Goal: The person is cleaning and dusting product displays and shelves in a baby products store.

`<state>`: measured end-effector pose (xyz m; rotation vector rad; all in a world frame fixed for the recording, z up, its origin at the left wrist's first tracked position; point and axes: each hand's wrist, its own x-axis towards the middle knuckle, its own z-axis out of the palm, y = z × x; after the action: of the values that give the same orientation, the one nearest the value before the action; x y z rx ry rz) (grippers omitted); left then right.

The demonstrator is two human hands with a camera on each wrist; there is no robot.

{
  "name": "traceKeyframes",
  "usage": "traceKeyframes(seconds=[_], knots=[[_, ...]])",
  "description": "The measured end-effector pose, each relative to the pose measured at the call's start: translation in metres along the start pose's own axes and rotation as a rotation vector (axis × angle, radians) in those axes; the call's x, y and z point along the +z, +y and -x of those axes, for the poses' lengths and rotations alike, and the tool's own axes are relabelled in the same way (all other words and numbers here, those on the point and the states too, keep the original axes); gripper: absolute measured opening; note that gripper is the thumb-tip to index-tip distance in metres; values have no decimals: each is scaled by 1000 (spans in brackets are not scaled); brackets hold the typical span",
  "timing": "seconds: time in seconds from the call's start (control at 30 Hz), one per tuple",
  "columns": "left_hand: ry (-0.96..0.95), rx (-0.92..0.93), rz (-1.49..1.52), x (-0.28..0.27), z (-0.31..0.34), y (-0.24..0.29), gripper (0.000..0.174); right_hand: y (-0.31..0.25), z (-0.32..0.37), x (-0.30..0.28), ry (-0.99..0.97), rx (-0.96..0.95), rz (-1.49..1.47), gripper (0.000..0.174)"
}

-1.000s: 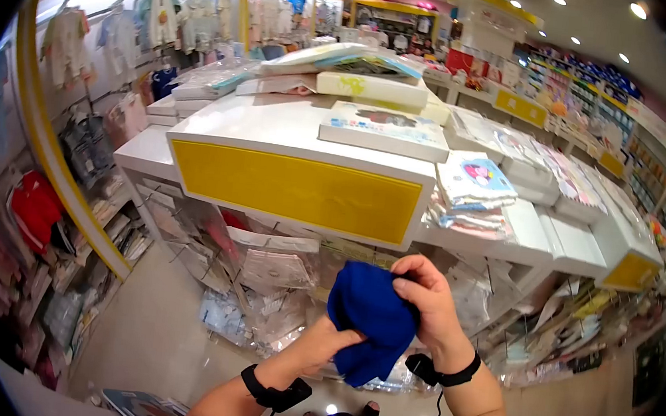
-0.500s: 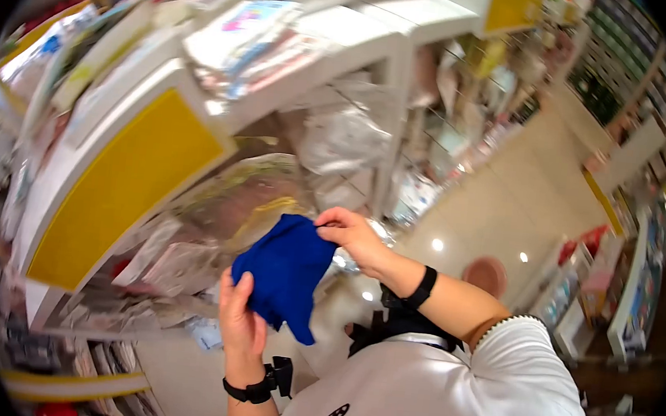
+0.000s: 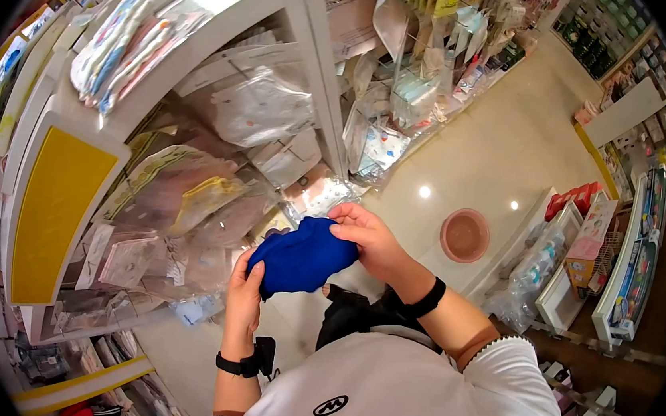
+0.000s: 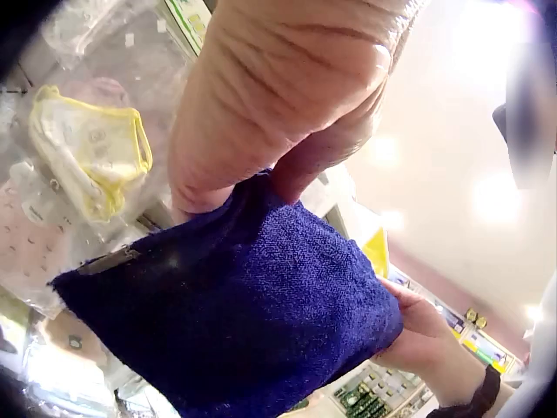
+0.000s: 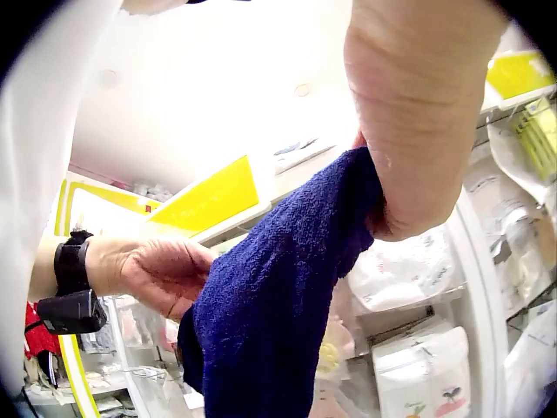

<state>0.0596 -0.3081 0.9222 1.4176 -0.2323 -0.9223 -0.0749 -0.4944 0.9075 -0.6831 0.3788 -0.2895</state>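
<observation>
A dark blue terry cloth [image 3: 308, 258] hangs between both hands, folded over on itself in the head view. My left hand [image 3: 244, 300] pinches its left end, thumb on top. At the opposite end my right hand [image 3: 373, 244] grips the upper right corner between thumb and fingers. Close up in the left wrist view, the fuzzy cloth [image 4: 287, 305] droops below the left hand [image 4: 278, 104], and a small pale label [image 4: 109, 261] shows along one edge. From the right wrist, the cloth [image 5: 270, 287] slopes down from the right hand [image 5: 418, 148] toward the left.
A white display stand [image 3: 304, 53] with a yellow panel [image 3: 63, 218] holds bagged baby clothes to the left. Folded printed cloths [image 3: 127, 52] lie on its top. On the tiled floor stands a pink basin [image 3: 465, 235], beside low shelves with boxes [image 3: 590, 241] on the right.
The view has swung right and down, from the display's front to the floor and aisle. Both hands keep hold of the blue cloth, which is now folded more compactly and turned more level.
</observation>
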Motion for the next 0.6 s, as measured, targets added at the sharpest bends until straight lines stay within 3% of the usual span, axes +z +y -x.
traceKeyframes(seconds=[0.1, 0.33, 0.5, 0.6], knots=[[-51, -9, -95, 31, -12, -21, 22, -15, 22, -39, 27, -53, 23, 24], [-61, -34, -140, 111, -10, -36, 16, -11, 74, -125, 146, 106, 309, 32], [39, -18, -129, 138, -4, -47, 15, -9, 88, -156, 61, 163, 393, 26], [49, -33, -70, 149, -6, -50, 17, -33, 90, -155, 204, 142, 428, 21]])
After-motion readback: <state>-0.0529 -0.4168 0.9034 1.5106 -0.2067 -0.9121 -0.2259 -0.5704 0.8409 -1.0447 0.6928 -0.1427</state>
